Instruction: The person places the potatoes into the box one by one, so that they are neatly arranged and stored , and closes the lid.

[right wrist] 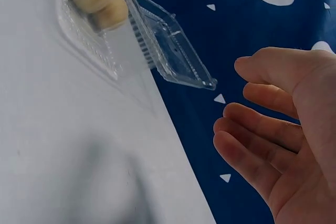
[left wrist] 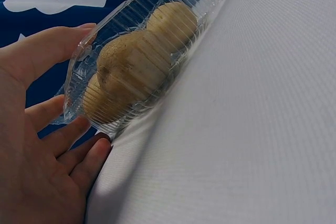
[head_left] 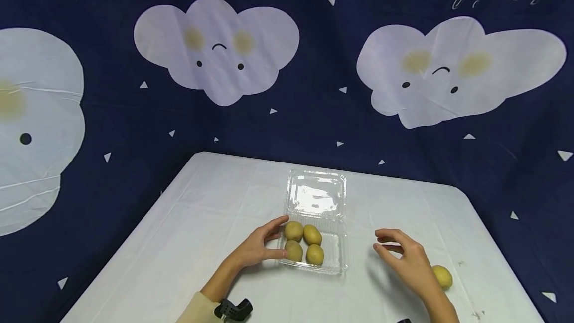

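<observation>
A clear plastic clamshell container (head_left: pixel 334 250) stands on the table with its lid (head_left: pixel 316 193) folded back. Inside, toward the left, sit several rounded yellow-brown, potato-like items (head_left: pixel 312 235). My left hand (head_left: pixel 253 249) holds the container's left side, thumb at the front corner and fingers at the back; in the left wrist view, the thumb and fingertips meet the clear wall (left wrist: pixel 79 72). My right hand (head_left: pixel 408 260) hovers right of the container, fingers loosely bent and nothing between them. One more yellow item (head_left: pixel 443 277) lies on the table beside the right wrist, partly covered by it.
A white cloth covers the table (head_left: pixel 215 203). Behind it hangs a dark blue curtain (head_left: pixel 314 123) printed with clouds and small triangles. A black strap device (head_left: pixel 233 309) is worn on the left wrist.
</observation>
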### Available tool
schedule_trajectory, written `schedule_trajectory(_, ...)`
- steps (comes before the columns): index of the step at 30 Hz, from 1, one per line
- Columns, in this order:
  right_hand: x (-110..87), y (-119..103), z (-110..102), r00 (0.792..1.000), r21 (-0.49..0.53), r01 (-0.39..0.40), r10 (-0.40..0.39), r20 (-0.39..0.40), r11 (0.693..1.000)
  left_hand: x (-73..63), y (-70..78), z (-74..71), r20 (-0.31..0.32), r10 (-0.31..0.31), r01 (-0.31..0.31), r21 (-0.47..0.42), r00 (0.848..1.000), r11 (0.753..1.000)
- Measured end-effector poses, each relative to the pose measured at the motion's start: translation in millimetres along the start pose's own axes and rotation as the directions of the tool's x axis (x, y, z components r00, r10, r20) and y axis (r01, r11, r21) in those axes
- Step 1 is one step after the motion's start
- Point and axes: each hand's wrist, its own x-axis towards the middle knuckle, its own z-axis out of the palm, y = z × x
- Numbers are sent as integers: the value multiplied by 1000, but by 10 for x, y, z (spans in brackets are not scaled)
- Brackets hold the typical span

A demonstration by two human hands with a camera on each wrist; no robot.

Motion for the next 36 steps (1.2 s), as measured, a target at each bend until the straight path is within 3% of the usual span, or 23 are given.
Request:
schedule_trajectory(11, -105, 131, -143, 997, -3, -70, 70, -32, 998, 15, -7, 13, 1, 9, -9, 1, 1000, 1000)
schedule_trajectory(26, -195, 272, -288, 989, -85, -151, 150, -11, 985, 11, -21, 10, -7, 5, -5, -1, 1000, 1000)
schedule_trajectory(36, -265, 337, -375, 990, -98, -141, 138, -41, 985, 6, -23, 16, -15, 15, -16, -4, 1000, 1000)
